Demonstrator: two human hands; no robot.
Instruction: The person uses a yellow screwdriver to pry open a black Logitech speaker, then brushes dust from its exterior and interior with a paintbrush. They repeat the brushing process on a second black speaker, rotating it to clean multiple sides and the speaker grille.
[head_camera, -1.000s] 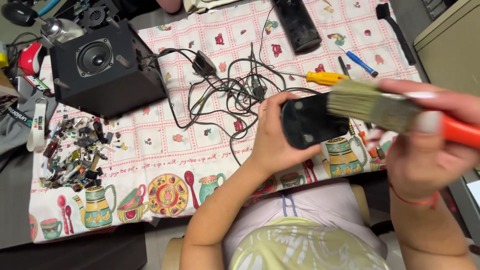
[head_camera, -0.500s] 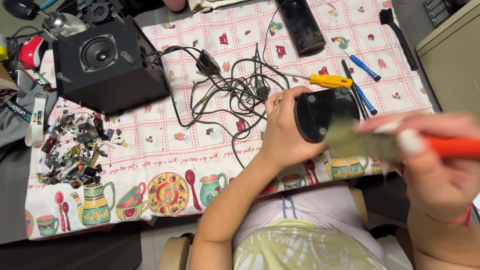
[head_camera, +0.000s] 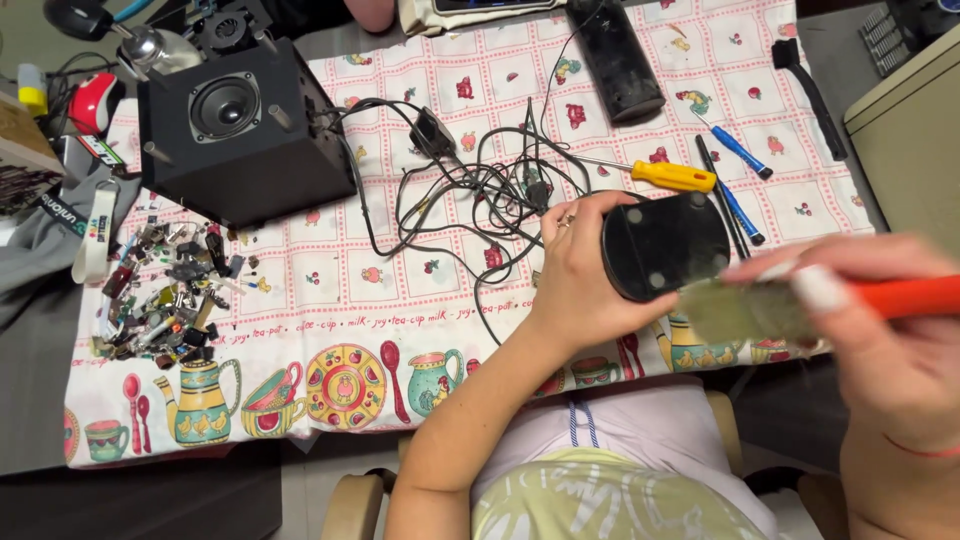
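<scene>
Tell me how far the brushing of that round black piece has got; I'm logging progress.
Already opened: the black speaker box shows bare posts. In hand: the left hand holds the round black part, the right hand sweeps the orange-handled brush over it. Left: cables and small parts lie loose.

Even, soft indoor light falls from above, bright enough to show every print on the tablecloth (head_camera: 420, 300) clearly. Shadows are faint and short; the speaker box (head_camera: 240, 130) casts only a thin one at its base. No strong glare shows. The right hand (head_camera: 890, 350) and its paintbrush (head_camera: 770, 305) are smeared by motion blur and closeness. Edges bend slightly from the wide lens.
</scene>
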